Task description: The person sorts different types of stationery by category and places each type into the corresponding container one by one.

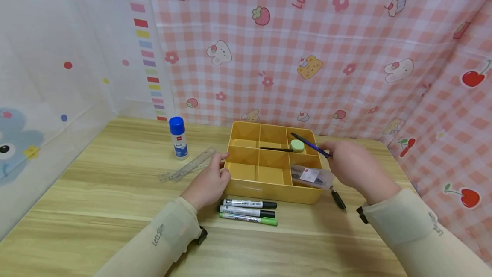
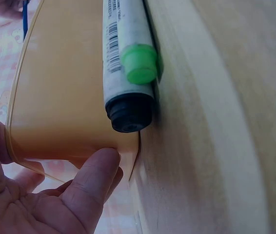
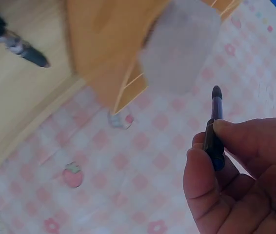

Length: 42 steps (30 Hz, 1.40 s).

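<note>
A yellow compartment box (image 1: 265, 187) sits on the table. My left hand (image 1: 209, 181) holds its left side, with fingers at the rim and lower corner in the left wrist view. Above the box's right side, my right hand (image 1: 351, 168) pinches a dark blue pen (image 1: 313, 145) between thumb and fingers; its far end points over the back right compartment. That compartment holds a light green round item (image 1: 297, 145). A thin black stick-like item (image 1: 276, 149) lies across the divider. In the front right compartment, a translucent case (image 1: 311, 176) leans out over the rim.
In front of the box lie two black-capped markers (image 1: 247, 204) and a green-capped marker (image 1: 247, 219). A black pen (image 1: 338, 199) lies at its right. Clear rulers (image 1: 188, 167) and a blue-capped glue bottle (image 1: 178, 138) are on the left. Patterned cloth (image 1: 246, 84) hangs behind the table.
</note>
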{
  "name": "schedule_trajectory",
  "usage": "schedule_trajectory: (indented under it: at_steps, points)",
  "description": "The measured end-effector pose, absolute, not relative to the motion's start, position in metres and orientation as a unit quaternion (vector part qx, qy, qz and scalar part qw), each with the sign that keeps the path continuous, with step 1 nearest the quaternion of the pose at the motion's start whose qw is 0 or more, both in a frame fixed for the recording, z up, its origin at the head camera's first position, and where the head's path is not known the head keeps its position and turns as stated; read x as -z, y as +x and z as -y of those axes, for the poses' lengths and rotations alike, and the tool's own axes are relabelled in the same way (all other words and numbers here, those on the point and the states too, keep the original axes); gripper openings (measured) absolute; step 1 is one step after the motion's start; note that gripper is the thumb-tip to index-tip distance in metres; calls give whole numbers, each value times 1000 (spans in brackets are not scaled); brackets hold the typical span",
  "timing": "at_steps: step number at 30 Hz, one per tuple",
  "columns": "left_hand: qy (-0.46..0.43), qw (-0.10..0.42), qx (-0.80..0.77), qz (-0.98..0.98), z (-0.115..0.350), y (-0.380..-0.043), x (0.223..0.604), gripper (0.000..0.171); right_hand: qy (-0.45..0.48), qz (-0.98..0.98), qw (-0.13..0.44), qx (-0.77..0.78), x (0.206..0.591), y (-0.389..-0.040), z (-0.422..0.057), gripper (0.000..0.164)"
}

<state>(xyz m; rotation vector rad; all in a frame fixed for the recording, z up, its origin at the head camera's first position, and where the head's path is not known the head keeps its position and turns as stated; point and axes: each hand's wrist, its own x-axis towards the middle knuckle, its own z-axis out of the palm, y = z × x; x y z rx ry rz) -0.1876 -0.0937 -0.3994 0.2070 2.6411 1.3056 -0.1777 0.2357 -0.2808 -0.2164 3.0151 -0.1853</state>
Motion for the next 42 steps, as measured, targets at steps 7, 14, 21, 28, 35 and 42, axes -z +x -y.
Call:
schedule_trajectory:
  at_steps: [7, 14, 21, 28, 35, 42]
  points:
    - [68, 96, -442, -889, 93, -189, 399, 52, -127, -989, 72, 15, 277, -205, -199, 41]
    - [67, 96, -440, -890, 93, -188, 401, 52, -171, -983, 62, -21, 286, -231, -179, 36]
    - [68, 90, -439, -891, 93, -190, 404, 51, -183, -979, 68, -53, 294, -247, -167, 28]
    - [65, 93, -440, -891, 93, -190, 403, 51, -190, -976, 83, -60, 300, -256, -165, 23]
    - [64, 94, -441, -890, 93, -189, 401, 51, -194, -974, 99, -59, 302, -255, -166, 16]
    - [67, 92, -439, -891, 94, -189, 402, 51, -201, -974, 90, -45, 304, -254, -167, 21]
